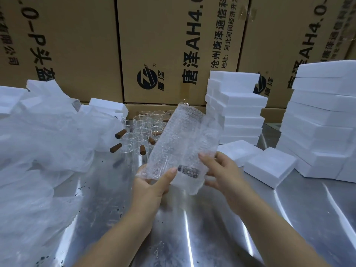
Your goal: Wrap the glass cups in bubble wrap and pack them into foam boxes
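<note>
Pinching bubble wrap (179, 139) in left hand (154, 187) and right hand (223, 174) above the steel bench (212, 228), with a dark cup handle (189, 171) inside.

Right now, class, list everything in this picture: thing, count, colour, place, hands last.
bubble wrap: one sheet, clear, held above the table; something dark shows through it.
glass cups: cluster, uncountable, clear with brown handles, table's far middle.
foam boxes: many, white, two stacks and loose ones right, some far left.
plastic bag: one, translucent white, left.
cartons: at least three, brown, behind the table.
table: one, shiny metal, underneath.
left hand: one, grips the wrap's lower left.
right hand: one, pinches the wrap's right edge.
</note>
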